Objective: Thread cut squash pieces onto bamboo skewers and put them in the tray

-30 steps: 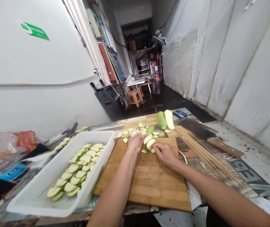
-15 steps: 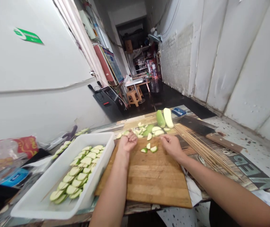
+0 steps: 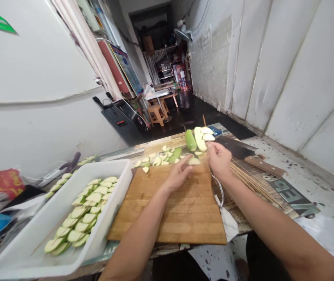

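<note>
Right hand (image 3: 220, 159): thumb and fingers together, pinched on a thin skewer (image 3: 204, 119), its far end poking up past at least two slices (image 3: 208, 137). Cannot tell how deep the stick sits in them. Left hand (image 3: 178, 175): fingers apart, loosely curled, over the far part of the board (image 3: 178, 218), close to a loose slice (image 3: 194, 160); contact hidden, nothing clearly held. Risks, in my judgement: slices may split or slide if the skewer twists or runs too near a rim; its bare tip could prick the left fingers if the hands meet carelessly; a knock could roll the green gourd (image 3: 190, 141), lying beside the pale cut half (image 3: 199, 139), which is just behind the held slices. Small pieces (image 3: 156, 159) lie scattered along the board's far edge and beyond. Farther out on the right, a bundle of sticks (image 3: 254, 183) and a cleaver (image 3: 234, 147), the latter a snag hazard should the forearm swing wide. Left of the board, a white tray (image 3: 23, 253) with overlapping rows of slices.
</note>
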The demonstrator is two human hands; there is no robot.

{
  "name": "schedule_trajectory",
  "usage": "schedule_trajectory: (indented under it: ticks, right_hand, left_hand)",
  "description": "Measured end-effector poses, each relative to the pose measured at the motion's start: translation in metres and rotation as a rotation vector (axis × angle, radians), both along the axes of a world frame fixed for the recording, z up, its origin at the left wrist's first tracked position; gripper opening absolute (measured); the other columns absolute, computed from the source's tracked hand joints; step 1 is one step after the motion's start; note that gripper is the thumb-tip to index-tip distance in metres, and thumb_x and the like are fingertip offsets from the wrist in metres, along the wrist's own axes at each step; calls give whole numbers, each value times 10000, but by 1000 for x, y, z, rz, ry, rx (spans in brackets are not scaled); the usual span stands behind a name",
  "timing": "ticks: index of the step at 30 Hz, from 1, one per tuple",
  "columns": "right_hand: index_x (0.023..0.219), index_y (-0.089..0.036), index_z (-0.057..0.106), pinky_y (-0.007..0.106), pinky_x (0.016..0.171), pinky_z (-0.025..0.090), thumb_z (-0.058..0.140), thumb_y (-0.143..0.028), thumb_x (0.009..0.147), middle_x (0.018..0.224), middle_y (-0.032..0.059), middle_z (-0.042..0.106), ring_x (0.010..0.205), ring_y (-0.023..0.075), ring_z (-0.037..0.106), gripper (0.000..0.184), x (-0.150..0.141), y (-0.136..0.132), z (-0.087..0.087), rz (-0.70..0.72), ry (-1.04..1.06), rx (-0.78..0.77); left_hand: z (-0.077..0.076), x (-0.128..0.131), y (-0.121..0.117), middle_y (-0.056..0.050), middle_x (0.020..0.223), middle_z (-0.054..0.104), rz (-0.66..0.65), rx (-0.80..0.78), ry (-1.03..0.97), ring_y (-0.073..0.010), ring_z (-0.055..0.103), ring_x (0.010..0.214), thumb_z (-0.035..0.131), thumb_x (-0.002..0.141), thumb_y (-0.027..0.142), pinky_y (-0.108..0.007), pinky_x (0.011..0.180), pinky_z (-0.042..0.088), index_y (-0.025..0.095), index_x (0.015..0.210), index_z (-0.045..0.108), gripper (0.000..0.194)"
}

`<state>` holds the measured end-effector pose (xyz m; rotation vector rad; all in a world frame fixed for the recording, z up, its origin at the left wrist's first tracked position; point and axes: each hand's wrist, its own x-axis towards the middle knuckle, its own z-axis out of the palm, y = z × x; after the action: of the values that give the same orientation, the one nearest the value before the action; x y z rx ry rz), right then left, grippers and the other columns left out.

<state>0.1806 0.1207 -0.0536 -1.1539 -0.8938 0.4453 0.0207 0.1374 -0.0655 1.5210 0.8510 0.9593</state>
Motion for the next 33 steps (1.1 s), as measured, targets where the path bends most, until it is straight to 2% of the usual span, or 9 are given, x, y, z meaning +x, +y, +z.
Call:
schedule_trajectory:
  ticks: [2,5,9,15,18,22,26,29,33]
  right_hand:
    - [916,-106,643,222,479,403,487,-351,780,617,21,610,477,103,495,321,5,1,2,-34,13,35]
    - [922,-111,645,233,538,436,483,-345,792,687,42,642,544,116,542,312,3,0,-1,-35,-40,49]
    - [889,-114,660,247,641,466,487,-306,793,788,67,680,671,147,606,276,-11,-6,-8,69,-156,10]
    - [834,-146,675,234,629,460,454,-262,800,756,43,689,652,149,612,252,-26,-13,-16,177,-352,-43]
    - [833,-158,673,235,643,460,453,-243,798,770,41,696,666,150,620,239,-30,-14,-21,218,-411,-70]
    - [853,-158,668,239,665,451,441,-234,811,802,50,696,720,161,628,243,-33,-17,-26,258,-510,-97]
    - [905,-155,660,236,696,442,424,-223,829,864,64,691,771,166,627,257,-36,-22,-28,275,-625,-91]
    - [919,-171,662,236,695,435,419,-216,836,873,57,692,775,169,629,260,-38,-27,-29,344,-763,-98]
    - [904,-186,669,242,648,425,418,-225,842,844,49,699,735,177,634,262,-41,-30,-31,402,-918,-114]
  left_hand:
    - [-3,8,-2,-88,1041,590,4,230,164,-159,570,803,570,748,231,-288,716,443,209,1211,473,473]
    - [-6,0,7,-115,1100,570,282,506,550,-231,516,982,540,767,265,-369,868,364,189,1114,557,355]
    - [-10,-14,21,-140,899,611,440,517,954,-281,533,901,582,725,303,-380,797,364,150,840,637,199]
    - [-11,-17,29,-111,778,641,400,542,953,-235,571,766,426,793,175,-308,711,378,162,779,646,221]
    - [-15,-21,34,-104,791,655,419,480,862,-233,578,766,453,766,151,-309,727,387,170,822,670,224]
    - [-22,-23,41,-64,804,664,422,315,573,-206,586,769,598,679,151,-297,749,411,198,883,677,223]
    - [-18,-27,47,-29,725,635,602,-75,52,-137,581,667,620,662,110,-235,632,448,182,800,651,158]
    - [-7,-39,51,-17,635,577,578,-460,-392,-81,533,513,595,699,93,-150,428,382,140,740,570,67]
    - [4,-58,54,-2,589,524,515,-590,-565,-30,441,407,519,763,77,-104,329,276,120,710,493,72]
